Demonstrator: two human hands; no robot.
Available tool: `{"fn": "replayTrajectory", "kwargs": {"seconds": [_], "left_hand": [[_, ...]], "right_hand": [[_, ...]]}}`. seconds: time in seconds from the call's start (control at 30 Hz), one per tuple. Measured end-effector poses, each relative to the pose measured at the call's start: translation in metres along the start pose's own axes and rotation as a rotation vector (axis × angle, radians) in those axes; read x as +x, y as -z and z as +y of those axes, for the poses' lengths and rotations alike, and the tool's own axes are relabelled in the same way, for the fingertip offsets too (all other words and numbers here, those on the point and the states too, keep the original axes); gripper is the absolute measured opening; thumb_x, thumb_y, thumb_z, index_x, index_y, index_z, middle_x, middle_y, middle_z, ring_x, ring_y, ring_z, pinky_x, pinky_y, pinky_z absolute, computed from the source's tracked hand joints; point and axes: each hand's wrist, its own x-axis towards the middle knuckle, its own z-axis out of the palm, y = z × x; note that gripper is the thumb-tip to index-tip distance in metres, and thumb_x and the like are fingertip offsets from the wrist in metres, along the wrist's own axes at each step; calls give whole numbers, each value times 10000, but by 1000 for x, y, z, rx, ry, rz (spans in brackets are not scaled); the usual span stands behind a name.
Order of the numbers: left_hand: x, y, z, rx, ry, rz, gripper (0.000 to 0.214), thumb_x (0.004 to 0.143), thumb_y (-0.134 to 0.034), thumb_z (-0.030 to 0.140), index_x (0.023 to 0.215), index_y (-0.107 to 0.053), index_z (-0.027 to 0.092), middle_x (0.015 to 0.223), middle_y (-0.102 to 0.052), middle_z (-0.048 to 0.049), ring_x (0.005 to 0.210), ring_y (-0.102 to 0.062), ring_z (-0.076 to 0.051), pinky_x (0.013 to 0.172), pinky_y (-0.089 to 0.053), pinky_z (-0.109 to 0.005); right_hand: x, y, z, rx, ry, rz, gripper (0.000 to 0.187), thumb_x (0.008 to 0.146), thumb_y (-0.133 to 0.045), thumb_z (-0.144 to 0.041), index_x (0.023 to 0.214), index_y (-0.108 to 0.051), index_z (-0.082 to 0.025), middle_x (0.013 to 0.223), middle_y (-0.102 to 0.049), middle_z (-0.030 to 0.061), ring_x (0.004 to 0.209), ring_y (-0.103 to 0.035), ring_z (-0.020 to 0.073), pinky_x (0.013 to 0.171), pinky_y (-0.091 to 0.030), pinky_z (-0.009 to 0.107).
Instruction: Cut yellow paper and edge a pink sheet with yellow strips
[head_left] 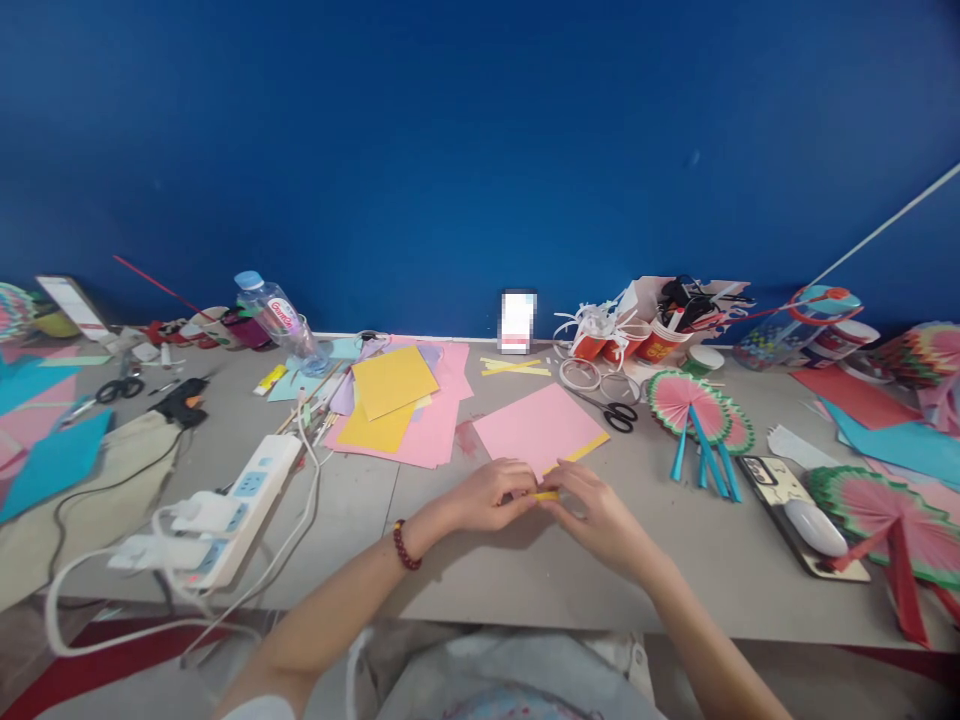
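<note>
A pink paper sheet (540,420) lies in front of me, with a yellow edge along its near right side. At its near corner my left hand (501,496) is closed, thumb and fingers pinching a small folded piece of yellow paper (546,496). From the other side my right hand (594,508) grips the same yellow piece between thumb and fingertips. The fingers partly cover it, so how it joins the pink sheet is hidden. Black-handled scissors (619,416) rest just beyond the sheet's right corner.
Yellow sheets (395,381) top a pink paper stack at the left, near a white power strip (247,510) with cables and a tilted bottle (281,318). Paper fans (686,405), a phone (769,490) with a mouse on it, and red cups (660,343) stand right.
</note>
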Motion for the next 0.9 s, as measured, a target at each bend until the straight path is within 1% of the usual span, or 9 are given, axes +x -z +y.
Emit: {"fn": "replayTrajectory", "kwargs": {"seconds": [0.1, 0.17, 0.27, 0.37, 0.5, 0.63, 0.7, 0.8, 0.9], "left_hand": [[-1, 2, 0, -20, -1, 34, 244, 962, -394, 288, 780, -516, 180, 854, -623, -50, 845, -566, -160, 785, -427, -282], [-1, 4, -2, -20, 1, 73, 212, 947, -427, 292, 797, -529, 182, 878, -640, -49, 861, -570, -167, 797, -427, -290], [-1, 6, -8, 78, 91, 177, 162, 933, -440, 267, 880, -572, 191, 931, -646, -48, 915, -567, -181, 848, -425, -321], [-2, 7, -21, 338, 267, 273, 174, 923, -436, 235, 966, -601, 199, 1003, -620, -64, 987, -543, -213, 901, -411, -379], [-5, 5, -35, 539, 371, 194, 203, 881, -505, 247, 1038, -611, 173, 1083, -598, -108, 1029, -529, -268, 905, -417, -432], [-2, 9, -36, 410, 420, 66, 199, 884, -466, 233, 985, -634, 199, 954, -652, -74, 952, -571, -253, 841, -463, -401], [1, 15, -35, 393, 392, 23, 188, 863, -487, 217, 976, -638, 211, 941, -662, -58, 955, -576, -251, 862, -461, -407], [7, 22, -34, 472, 313, -41, 331, 808, -530, 159, 1126, -604, 209, 1169, -614, -87, 1135, -507, -290, 980, -389, -459], [13, 24, -38, 555, 311, -107, 433, 808, -500, 123, 1225, -561, 218, 1334, -519, -99, 1252, -424, -298, 1057, -310, -474]], "right_hand": [[1, 6, -1, -33, -88, -65, 171, 880, -562, -336, 792, -638, -212, 764, -659, 33, 709, -591, 171, 729, -472, 317], [1, 10, -2, -48, -182, -96, 219, 887, -540, -360, 765, -620, -195, 693, -627, 14, 604, -537, 139, 575, -414, 257], [2, 17, -3, -30, -259, -154, 274, 894, -511, -390, 738, -610, -187, 628, -599, -10, 554, -489, 116, 537, -358, 235], [4, 22, -1, 46, -298, -241, 291, 894, -500, -399, 741, -620, -182, 665, -635, -1, 610, -532, 126, 583, -377, 233], [12, 28, -3, 16, -270, -307, 245, 895, -487, -340, 758, -621, -187, 704, -642, 3, 628, -533, 125, 594, -372, 233], [24, 36, -21, 19, -163, -402, 186, 890, -506, -294, 785, -621, -193, 771, -637, 8, 661, -518, 120, 614, -376, 231], [29, 40, -31, 69, -100, -455, 182, 902, -501, -288, 794, -613, -194, 813, -631, 13, 715, -525, 125, 652, -392, 235], [32, 43, -42, 167, -24, -558, 184, 920, -487, -290, 819, -608, -194, 851, -619, 18, 782, -536, 132, 712, -414, 247], [30, 42, -47, 235, -3, -626, 167, 919, -501, -306, 870, -617, -196, 904, -616, 26, 809, -542, 132, 726, -427, 250]]}}
